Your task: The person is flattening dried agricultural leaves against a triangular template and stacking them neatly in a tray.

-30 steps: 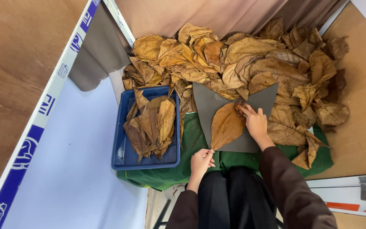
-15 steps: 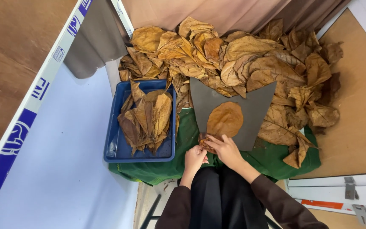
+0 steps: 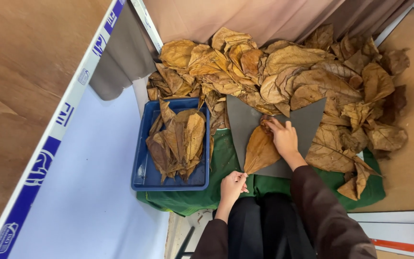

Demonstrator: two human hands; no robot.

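A dry, papery brown leaf, teardrop-shaped and veined, is laid flat on a smooth dark grey board. Its stem end is pinched in the closed grip of the left hand, with thumb and fingers pressed together just below the leaf. The right hand is spread flat, its fingers apart and pressed on the leaf's upper edge. To the left of both hands, crumpled leaves are held in a blue plastic tray on green cloth.

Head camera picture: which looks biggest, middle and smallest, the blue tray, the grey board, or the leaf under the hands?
1. Blue tray
2. Grey board, close to the tray and partly hidden by leaves, so unsure
3. Leaf held by the left hand and right hand
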